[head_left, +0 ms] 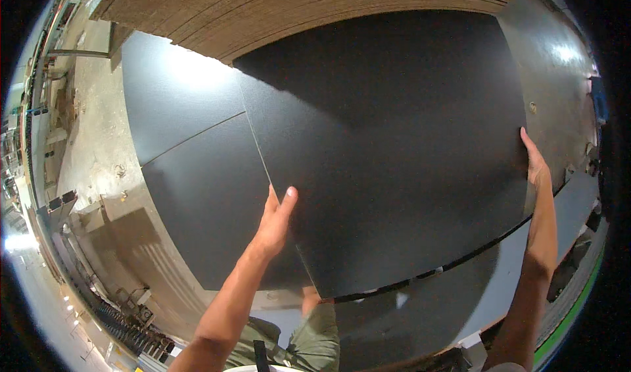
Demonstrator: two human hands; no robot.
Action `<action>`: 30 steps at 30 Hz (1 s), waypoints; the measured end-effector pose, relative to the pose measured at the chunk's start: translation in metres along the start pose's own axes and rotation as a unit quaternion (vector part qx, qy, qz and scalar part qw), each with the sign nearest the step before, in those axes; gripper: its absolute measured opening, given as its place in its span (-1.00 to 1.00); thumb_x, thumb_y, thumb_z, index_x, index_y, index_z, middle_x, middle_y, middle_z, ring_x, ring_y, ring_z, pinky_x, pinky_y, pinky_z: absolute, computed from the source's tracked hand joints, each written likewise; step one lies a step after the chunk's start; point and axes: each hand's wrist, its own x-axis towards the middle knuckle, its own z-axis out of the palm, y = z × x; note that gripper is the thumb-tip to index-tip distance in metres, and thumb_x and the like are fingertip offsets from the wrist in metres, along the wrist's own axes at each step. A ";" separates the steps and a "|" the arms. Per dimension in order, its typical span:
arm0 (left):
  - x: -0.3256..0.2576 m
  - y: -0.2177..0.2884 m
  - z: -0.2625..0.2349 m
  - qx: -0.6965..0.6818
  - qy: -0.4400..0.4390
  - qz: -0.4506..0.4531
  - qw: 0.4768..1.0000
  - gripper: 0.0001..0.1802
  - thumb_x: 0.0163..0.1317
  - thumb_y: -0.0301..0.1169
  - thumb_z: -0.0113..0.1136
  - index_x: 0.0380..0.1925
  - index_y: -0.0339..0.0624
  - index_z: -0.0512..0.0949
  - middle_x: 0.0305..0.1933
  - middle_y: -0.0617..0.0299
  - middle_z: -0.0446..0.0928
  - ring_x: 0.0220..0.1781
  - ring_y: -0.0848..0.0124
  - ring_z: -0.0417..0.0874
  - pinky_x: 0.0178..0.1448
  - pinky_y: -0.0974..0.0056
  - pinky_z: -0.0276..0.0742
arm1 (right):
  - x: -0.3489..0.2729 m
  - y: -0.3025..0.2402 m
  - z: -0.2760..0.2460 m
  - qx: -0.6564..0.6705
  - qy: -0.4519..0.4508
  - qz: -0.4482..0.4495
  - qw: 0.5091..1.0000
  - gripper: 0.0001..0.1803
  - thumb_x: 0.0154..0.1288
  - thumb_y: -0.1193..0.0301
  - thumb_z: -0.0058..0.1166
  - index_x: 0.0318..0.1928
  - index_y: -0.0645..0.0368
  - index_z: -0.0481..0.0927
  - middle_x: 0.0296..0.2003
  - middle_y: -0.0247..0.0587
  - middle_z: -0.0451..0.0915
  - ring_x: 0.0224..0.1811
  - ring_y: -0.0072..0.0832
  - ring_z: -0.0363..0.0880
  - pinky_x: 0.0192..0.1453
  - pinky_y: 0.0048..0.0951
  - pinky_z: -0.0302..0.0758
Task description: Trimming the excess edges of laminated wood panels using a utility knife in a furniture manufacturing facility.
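Observation:
A large flat dark panel (407, 155) lies across the middle of the view. My left hand (279, 219) grips its left edge, thumb on top and the other fingers partly hidden at the side. At the opposite edge, my right hand (536, 162) holds the panel, with most of its fingers out of sight. To the left, another dark panel (210, 194) sits beside and partly beneath the held one. Beyond it a grey panel (177, 89) shines under the light.
A thick stack of brown boards (296, 7) overhangs the far side. Machinery with a dark ribbed chain (125, 326) runs along the left. Concrete floor (98, 135) shows at the left. A grey-blue board (499, 293) lies below the panel's near edge, by my right forearm.

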 end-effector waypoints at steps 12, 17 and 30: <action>-0.019 0.053 -0.008 0.237 -0.069 -0.078 0.966 -0.07 0.40 0.23 -0.17 0.45 -0.33 -0.01 0.49 -0.05 0.12 0.53 0.14 0.09 0.53 0.12 0.02 | -0.008 -0.001 0.012 0.047 -0.044 0.005 0.998 -0.02 0.24 -0.36 -0.08 0.40 0.15 0.26 0.36 -0.09 0.31 0.36 -0.16 0.32 0.42 -0.07 0.26; -0.015 0.046 -0.022 0.164 -0.094 -0.104 0.976 -0.02 0.37 0.28 -0.17 0.45 -0.36 0.00 0.48 -0.07 0.14 0.51 0.15 0.10 0.52 0.11 0.03 | -0.007 0.004 0.024 -0.047 0.054 -0.015 0.997 0.03 0.23 -0.38 -0.10 0.45 0.14 0.19 0.43 -0.11 0.20 0.43 -0.16 0.21 0.48 -0.02 0.15; 0.008 0.053 -0.037 0.313 -0.207 0.028 0.927 -0.14 0.41 0.23 -0.20 0.35 -0.36 0.21 0.23 -0.08 0.43 0.26 0.21 0.38 0.34 0.14 0.29 | -0.001 0.006 0.015 0.011 0.033 0.020 0.999 -0.07 0.29 -0.33 -0.12 0.43 0.09 0.23 0.37 -0.12 0.30 0.35 -0.16 0.34 0.43 -0.05 0.25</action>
